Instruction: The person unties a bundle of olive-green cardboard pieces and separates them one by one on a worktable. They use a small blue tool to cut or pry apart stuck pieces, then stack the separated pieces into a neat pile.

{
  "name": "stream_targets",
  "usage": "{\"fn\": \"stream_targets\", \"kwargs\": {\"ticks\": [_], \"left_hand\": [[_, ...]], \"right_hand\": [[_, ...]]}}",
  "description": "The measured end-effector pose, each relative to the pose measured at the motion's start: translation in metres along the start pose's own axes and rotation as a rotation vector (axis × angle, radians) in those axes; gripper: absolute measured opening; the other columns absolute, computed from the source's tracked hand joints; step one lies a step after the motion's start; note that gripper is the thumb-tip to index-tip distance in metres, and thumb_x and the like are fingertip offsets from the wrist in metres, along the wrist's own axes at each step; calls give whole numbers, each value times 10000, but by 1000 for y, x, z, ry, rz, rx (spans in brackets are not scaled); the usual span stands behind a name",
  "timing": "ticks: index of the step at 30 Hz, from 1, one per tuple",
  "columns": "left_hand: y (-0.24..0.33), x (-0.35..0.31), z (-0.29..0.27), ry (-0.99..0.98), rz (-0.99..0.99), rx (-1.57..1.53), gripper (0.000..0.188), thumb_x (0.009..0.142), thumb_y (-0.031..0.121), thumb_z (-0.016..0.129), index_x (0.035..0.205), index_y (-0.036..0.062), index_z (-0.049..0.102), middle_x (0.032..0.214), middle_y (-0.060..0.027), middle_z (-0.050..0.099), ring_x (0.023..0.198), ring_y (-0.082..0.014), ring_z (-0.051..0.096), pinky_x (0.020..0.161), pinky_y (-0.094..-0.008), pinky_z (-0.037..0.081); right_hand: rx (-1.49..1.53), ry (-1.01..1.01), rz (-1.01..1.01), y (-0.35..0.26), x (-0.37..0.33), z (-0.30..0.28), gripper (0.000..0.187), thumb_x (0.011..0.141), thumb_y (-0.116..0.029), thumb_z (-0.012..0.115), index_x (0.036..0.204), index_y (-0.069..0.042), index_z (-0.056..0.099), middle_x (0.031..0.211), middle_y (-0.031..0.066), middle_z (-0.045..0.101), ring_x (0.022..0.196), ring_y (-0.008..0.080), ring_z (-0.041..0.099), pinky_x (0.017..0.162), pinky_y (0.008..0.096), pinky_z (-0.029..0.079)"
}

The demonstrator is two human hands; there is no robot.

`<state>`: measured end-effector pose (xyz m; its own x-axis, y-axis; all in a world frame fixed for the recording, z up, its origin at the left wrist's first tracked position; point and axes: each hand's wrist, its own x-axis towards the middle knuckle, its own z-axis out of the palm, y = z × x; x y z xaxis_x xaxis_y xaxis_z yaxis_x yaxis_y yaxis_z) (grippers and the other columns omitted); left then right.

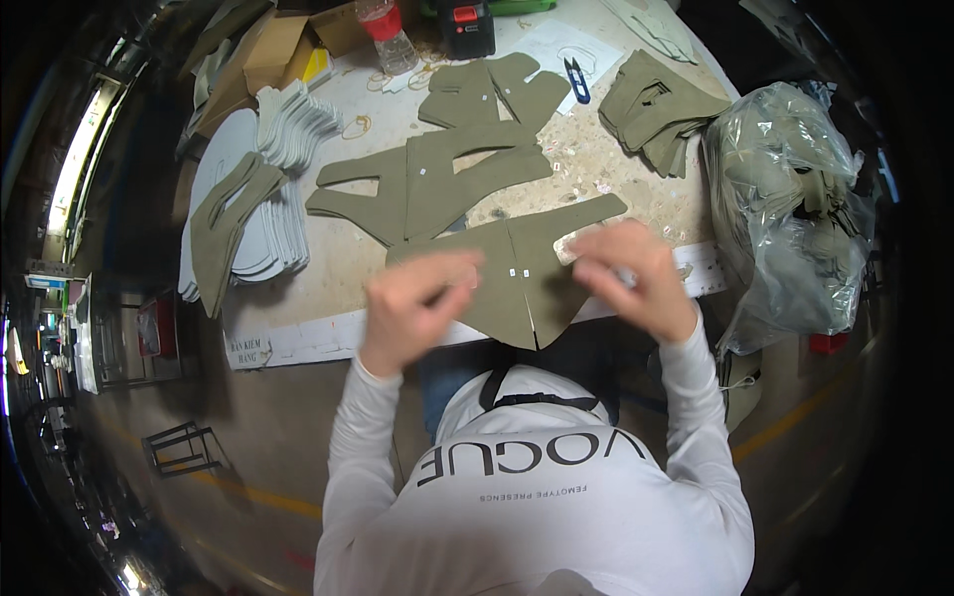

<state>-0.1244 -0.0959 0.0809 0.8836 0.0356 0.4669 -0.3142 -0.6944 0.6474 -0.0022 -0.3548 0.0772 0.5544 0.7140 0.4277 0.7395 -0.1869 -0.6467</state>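
Note:
Two olive-green cut pieces, a left one (494, 309) and a right one (545, 282), lie edge to edge at the table's front, their pointed ends over the edge. Each carries a small white sticker near the seam between them. My left hand (412, 306) hovers by the left piece, fingers bent toward the thumb and smeared by motion. Over the right piece's outer side is my right hand (636, 276), its fingers curled and blurred too. Whether either hand pinches something small cannot be made out. Behind lie more stickered olive pieces, a middle group (433, 189) and a far group (517, 87).
Pale grey cut pieces (270, 230) stack at the left, an olive piece (221, 238) on top. Blue-handled thread snips (577, 81), a bottle (388, 38) and a black battery pack (467, 28) sit at the back. Right are an olive stack (651, 104) and a plastic bag (790, 199).

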Motion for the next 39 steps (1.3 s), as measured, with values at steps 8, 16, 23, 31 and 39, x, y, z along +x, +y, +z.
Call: {"fn": "stream_targets", "kwargs": {"ticks": [8,16,23,31,39], "left_hand": [[-146,172,12,92,-227,254,378,813,369,739,1014,49,731,903,-153,732,805,-270,709,748,-354,546],[-209,154,61,235,-170,317,425,753,358,811,1056,74,719,879,-85,614,713,-195,575,669,-321,499],[-190,156,57,253,-135,150,221,824,216,755,920,46,651,919,-98,637,814,-198,625,746,-323,508],[-197,168,38,470,-462,-764,119,993,139,578,1039,93,479,932,-58,635,853,-79,591,676,-227,469],[-115,122,-52,475,-239,-886,168,911,61,664,1071,12,669,1042,-71,678,921,-141,660,802,-264,545]], "right_hand": [[-419,551,90,129,168,-8,239,818,-285,717,734,-66,676,785,112,660,824,321,581,762,407,465],[-647,389,224,204,149,30,361,753,-321,759,1049,-116,732,1092,113,616,1151,305,497,935,457,400],[-499,465,208,196,154,31,300,787,-226,758,1054,-106,692,959,84,633,939,264,595,814,390,485],[28,344,280,190,153,37,661,809,-147,729,1415,-273,496,767,74,638,620,164,578,644,308,504],[790,386,124,124,140,-29,202,954,-110,599,1079,-3,715,963,18,692,816,71,597,730,202,483]]}}
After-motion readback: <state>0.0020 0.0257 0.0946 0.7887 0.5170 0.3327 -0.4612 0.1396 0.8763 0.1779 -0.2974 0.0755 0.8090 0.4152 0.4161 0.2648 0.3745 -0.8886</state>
